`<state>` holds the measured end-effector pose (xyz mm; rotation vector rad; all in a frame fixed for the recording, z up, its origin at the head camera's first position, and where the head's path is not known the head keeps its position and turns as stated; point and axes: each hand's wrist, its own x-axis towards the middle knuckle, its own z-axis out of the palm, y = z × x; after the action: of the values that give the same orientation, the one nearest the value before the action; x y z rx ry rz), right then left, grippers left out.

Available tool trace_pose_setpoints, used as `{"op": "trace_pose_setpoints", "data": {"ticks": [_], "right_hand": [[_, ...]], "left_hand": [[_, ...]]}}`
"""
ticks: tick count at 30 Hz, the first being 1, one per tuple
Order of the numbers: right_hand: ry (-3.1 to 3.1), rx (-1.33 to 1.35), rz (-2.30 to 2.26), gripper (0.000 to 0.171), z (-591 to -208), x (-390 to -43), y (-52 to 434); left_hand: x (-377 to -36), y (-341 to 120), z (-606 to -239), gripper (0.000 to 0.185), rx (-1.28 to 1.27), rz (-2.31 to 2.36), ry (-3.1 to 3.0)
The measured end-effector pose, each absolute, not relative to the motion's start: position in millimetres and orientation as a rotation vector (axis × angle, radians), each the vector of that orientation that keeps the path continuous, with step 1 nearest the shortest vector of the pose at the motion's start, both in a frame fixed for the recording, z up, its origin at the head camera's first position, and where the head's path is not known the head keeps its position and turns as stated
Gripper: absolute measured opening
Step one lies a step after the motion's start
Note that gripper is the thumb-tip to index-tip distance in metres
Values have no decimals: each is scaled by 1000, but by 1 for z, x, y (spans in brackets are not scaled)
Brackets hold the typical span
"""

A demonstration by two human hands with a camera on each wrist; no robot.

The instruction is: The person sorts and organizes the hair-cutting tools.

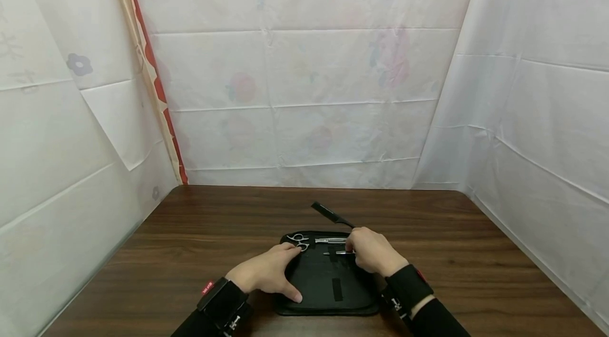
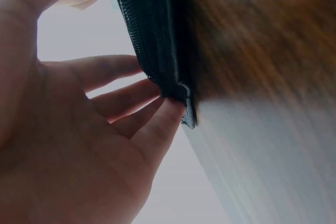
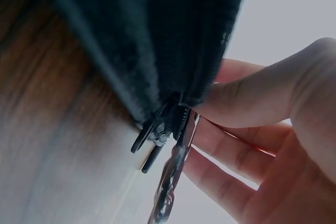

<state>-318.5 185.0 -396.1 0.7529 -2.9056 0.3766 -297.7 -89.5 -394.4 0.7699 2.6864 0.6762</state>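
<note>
A black zip case lies on the table, with silver scissors strapped along its far part. Below them a slim pointed metal tool passes under a dark strap, its right end hidden by my right hand. That hand pinches the covered end at the case's right side; the thumb shows by the case edge. My left hand spans the left edge, fingers extended toward the scissors' rings and thumb on the near left part. In the left wrist view its fingertips touch the zipped edge.
A black comb sticks out beyond the far right corner of the case, its lower end behind my right hand. The brown wooden table is enclosed by white sheets at the back and both sides.
</note>
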Motion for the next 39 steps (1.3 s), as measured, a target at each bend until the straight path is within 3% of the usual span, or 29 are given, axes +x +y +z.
{"op": "trace_pose_setpoints", "data": {"ticks": [39], "right_hand": [[-3006, 796, 337, 28, -388, -323, 183]], "left_hand": [[-295, -88, -392, 100, 751, 672, 2698]]}}
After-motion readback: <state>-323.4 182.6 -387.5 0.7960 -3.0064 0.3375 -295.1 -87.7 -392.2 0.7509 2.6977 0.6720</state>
